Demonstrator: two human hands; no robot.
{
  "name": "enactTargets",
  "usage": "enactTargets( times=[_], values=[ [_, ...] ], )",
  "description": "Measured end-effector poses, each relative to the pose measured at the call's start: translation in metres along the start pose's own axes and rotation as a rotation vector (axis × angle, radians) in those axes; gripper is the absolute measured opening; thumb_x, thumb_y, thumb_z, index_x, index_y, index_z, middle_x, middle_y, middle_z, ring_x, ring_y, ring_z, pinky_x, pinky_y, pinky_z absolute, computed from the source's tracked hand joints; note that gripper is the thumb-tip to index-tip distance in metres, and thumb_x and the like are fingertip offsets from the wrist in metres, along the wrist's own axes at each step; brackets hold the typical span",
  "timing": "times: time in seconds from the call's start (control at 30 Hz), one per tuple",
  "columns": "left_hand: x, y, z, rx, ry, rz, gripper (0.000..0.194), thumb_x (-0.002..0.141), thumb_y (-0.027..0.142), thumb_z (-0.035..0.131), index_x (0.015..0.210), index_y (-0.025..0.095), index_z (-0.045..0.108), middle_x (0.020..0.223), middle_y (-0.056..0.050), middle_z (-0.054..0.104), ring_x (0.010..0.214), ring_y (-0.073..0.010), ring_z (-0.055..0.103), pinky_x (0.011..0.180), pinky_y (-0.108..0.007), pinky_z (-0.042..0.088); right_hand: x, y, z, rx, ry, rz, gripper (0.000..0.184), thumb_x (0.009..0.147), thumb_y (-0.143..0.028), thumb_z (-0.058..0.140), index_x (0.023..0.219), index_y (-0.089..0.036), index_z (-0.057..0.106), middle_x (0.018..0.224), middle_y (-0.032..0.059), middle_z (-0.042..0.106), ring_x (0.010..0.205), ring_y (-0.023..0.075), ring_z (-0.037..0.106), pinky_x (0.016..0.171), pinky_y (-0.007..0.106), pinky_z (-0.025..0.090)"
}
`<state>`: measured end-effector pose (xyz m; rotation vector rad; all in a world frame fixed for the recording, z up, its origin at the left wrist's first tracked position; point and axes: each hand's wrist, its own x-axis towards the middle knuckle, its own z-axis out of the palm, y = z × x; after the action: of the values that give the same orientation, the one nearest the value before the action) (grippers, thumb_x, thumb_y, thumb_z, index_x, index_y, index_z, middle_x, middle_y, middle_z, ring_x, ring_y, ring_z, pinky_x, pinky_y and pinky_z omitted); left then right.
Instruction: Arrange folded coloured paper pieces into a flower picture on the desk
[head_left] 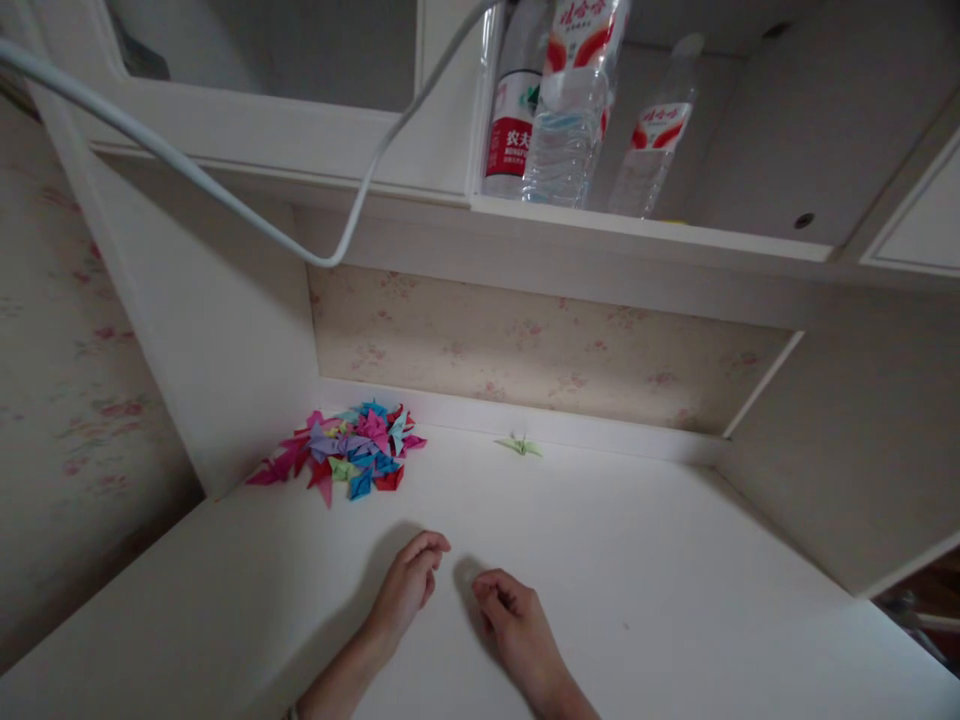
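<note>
My left hand (pixel 416 578) hovers over or rests on the white desktop, its fingers loosely bent and a little apart, with nothing visible in it. Just to its right, my right hand (pixel 511 622) is curled, thumb against the bent fingers, and no object shows in it. The two hands are close together but not touching. Beyond them, against the back edge, sits a single light green paper crane (pixel 520 446). At the back left lies a pile of folded paper cranes (pixel 367 445) in pink, blue, purple, red and green, nearest to my left hand.
The white desk (pixel 675 560) is bounded by a left side panel (pixel 225 330) and a right panel (pixel 847 430). Overhead, a shelf holds a red-labelled bottle (pixel 510 130) and two more clear plastic bottles (pixel 652 150). A white cable (pixel 247 210) hangs across the upper left.
</note>
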<state>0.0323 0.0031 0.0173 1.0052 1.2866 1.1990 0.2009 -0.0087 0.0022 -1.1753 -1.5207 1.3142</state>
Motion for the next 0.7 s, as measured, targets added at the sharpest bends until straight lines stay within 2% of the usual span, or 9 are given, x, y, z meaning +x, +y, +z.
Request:
enactTargets(
  times=[0.17, 0.33, 0.57, 0.7],
  values=[
    [0.0033, -0.0057, -0.0010, 0.043, -0.028, 0.025, 0.017, 0.064, 0.023, 0.043, 0.073, 0.019, 0.057, 0.048, 0.010, 0.028, 0.041, -0.0069, 0.022, 0.042, -0.020, 0.015, 0.0001, 0.0021, 0.0003, -0.031, 0.001, 0.001, 0.027, 0.085, -0.040, 0.052, 0.077, -0.017, 0.063, 0.056, -0.0040, 0.043, 0.051, 0.0110, 0.038, 0.048, 0.023, 0.027],
    [0.0030, -0.0061, -0.0045, 0.143, -0.057, 0.088, 0.016, 0.064, 0.021, 0.040, 0.066, 0.019, 0.056, 0.047, 0.008, 0.029, 0.046, -0.0099, 0.027, 0.046, -0.022, 0.018, -0.0004, 0.0029, 0.0012, -0.095, 0.026, -0.006, 0.030, 0.086, -0.043, 0.051, 0.078, -0.017, 0.064, 0.057, -0.0034, 0.044, 0.053, 0.0117, 0.039, 0.049, 0.023, 0.028],
    [0.0009, -0.0029, -0.0057, 0.155, -0.062, 0.081, 0.015, 0.066, 0.021, 0.040, 0.065, 0.020, 0.056, 0.046, 0.008, 0.028, 0.047, -0.0112, 0.027, 0.050, -0.023, 0.022, -0.0026, -0.0021, 0.0014, -0.089, 0.023, 0.017, 0.032, 0.086, -0.046, 0.051, 0.079, -0.017, 0.064, 0.056, -0.0036, 0.045, 0.052, 0.0118, 0.041, 0.048, 0.023, 0.028],
    [-0.0012, 0.0006, -0.0056, 0.180, -0.074, 0.086, 0.016, 0.064, 0.019, 0.040, 0.058, 0.019, 0.054, 0.047, 0.007, 0.032, 0.049, -0.0120, 0.030, 0.052, -0.024, 0.024, -0.0032, -0.0014, 0.0010, -0.086, 0.025, 0.012, 0.032, 0.086, -0.046, 0.051, 0.081, -0.017, 0.065, 0.056, -0.0036, 0.045, 0.051, 0.0115, 0.039, 0.047, 0.023, 0.027]
  ],
)
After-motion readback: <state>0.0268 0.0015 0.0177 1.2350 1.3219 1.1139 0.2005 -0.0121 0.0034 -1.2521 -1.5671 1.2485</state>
